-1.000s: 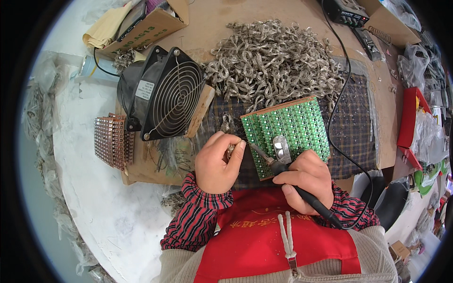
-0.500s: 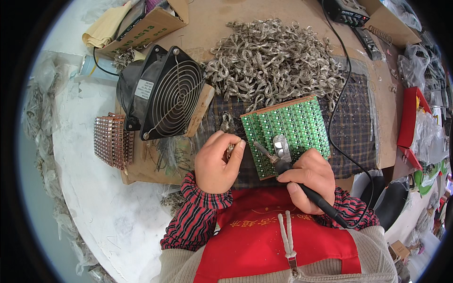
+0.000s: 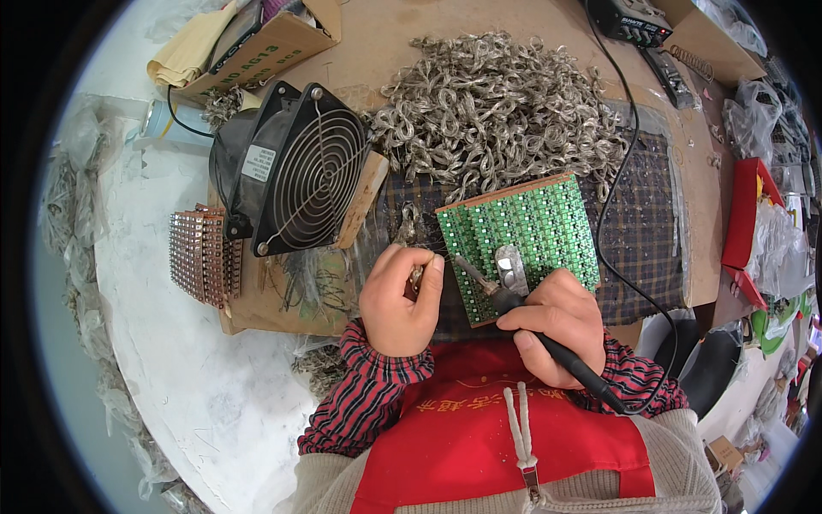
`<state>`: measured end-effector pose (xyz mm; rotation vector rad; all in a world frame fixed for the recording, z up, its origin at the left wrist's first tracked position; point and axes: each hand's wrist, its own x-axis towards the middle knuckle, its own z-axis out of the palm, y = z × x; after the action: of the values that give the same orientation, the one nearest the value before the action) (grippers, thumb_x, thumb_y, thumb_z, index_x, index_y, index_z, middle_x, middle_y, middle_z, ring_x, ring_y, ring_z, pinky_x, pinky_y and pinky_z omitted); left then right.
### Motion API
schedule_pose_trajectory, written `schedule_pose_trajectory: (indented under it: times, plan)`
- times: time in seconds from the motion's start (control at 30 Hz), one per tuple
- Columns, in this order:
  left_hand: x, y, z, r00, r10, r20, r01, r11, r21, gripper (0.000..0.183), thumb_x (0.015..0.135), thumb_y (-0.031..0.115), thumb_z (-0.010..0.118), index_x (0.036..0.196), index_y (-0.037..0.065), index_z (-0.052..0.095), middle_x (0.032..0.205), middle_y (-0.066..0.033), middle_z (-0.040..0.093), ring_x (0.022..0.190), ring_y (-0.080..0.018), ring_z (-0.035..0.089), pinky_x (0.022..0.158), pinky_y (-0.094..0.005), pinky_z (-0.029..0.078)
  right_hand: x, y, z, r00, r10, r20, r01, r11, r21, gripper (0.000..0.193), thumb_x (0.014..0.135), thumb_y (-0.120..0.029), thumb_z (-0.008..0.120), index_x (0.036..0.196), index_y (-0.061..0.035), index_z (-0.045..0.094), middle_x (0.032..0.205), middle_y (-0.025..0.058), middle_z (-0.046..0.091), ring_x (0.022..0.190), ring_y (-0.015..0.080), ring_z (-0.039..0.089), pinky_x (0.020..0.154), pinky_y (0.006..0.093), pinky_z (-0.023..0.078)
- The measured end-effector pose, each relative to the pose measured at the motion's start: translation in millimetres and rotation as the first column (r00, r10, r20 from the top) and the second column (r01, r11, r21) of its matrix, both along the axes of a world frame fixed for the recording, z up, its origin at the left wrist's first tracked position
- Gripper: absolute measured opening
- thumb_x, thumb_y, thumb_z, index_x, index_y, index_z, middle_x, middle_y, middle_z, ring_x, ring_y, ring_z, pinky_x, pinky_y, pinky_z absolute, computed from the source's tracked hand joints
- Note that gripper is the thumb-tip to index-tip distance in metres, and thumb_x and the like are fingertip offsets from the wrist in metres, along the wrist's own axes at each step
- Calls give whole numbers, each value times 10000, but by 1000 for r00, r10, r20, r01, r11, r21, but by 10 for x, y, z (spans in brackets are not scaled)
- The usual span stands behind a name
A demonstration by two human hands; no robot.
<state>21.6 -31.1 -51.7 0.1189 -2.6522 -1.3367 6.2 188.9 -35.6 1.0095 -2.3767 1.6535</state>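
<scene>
My right hand grips the black handle of a soldering iron, whose metal tip points up and left over the left edge of a green circuit board panel. Close to that tip, my left hand pinches a small bundle of thin silvery wire between thumb and forefinger. Fine strands seem to reach from the fingertips toward the panel; whether they touch it is too small to tell. A shiny metal piece lies on the panel. Another looped wire bundle rests just beyond my left hand.
A large heap of looped silvery wires lies behind the panel. At left stand a black fan and a stack of copper-coloured boards. The iron's cord runs down the right side, past a red box.
My left hand has shifted slightly right, toward the panel's edge, still pinching the wire. The soldering iron has moved slightly left with my right hand.
</scene>
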Motion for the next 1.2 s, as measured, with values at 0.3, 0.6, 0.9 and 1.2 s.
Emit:
schedule_pose_trajectory:
  times: [0.3, 0.6, 0.9, 1.2]
  plan:
    - [-8, -6, -1, 1000, -7, 11, 8, 1000, -14, 127, 934, 91, 701, 873, 10, 626, 752, -88, 543, 594, -213, 534, 547, -334, 409, -22, -28, 13, 1000, 13, 3, -13, 1000, 18, 239, 723, -24, 735, 953, -89, 720, 762, 52, 569, 696, 266, 531, 650, 386, 429]
    - [-32, -44, 57, 996, -50, 77, 52, 998, -19, 106, 937, 91, 691, 888, 15, 637, 772, -84, 554, 587, -199, 542, 542, -327, 412, -51, -17, 41, 999, 42, -22, -40, 997, 61, 231, 711, -33, 722, 933, -95, 717, 757, 51, 550, 695, 266, 519, 641, 391, 421]
    - [-54, -52, 76, 994, -70, 81, 72, 997, -16, 85, 931, 80, 686, 894, 17, 644, 783, -82, 573, 595, -201, 553, 548, -325, 418, -54, 27, 17, 1000, -5, -18, 5, 1000, -19, 234, 721, -51, 707, 951, -88, 711, 732, 64, 552, 678, 270, 523, 630, 393, 416]
    - [-10, -82, 241, 996, -22, 87, 37, 983, -177, 111, 882, 105, 749, 956, 46, 692, 875, -69, 602, 611, -196, 577, 562, -316, 461, -47, 111, -4, 997, -58, -49, 55, 997, -58, 223, 737, -49, 706, 958, -69, 723, 755, 71, 592, 682, 261, 535, 623, 380, 426]
